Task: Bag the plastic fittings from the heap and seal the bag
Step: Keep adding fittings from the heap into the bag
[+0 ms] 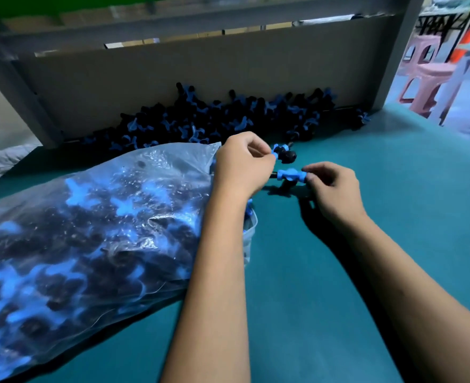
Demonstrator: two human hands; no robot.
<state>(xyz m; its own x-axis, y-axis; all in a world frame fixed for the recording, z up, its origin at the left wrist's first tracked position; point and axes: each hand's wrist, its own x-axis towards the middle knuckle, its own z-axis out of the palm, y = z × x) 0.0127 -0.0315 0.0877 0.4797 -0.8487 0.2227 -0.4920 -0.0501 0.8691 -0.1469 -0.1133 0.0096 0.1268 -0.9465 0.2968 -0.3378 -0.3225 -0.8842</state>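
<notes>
Your fingers (pixel 315 172) pinch one light, rigid fitting (pixel 290 175) per hand over the tabletop (pixel 338 272), so grip the blue bodies, feed the slack, heavy bag (pixel 95 230), then the heap (pixel 214 117) beyond.

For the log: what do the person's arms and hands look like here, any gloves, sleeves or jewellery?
Both forearms are bare up to the frame's bottom edge, with no sleeve in view. The left hand and right hand wear no gloves. No watch, bracelet or ring shows on either wrist or on the fingers that can be seen. No markings or tape are visible.
</notes>
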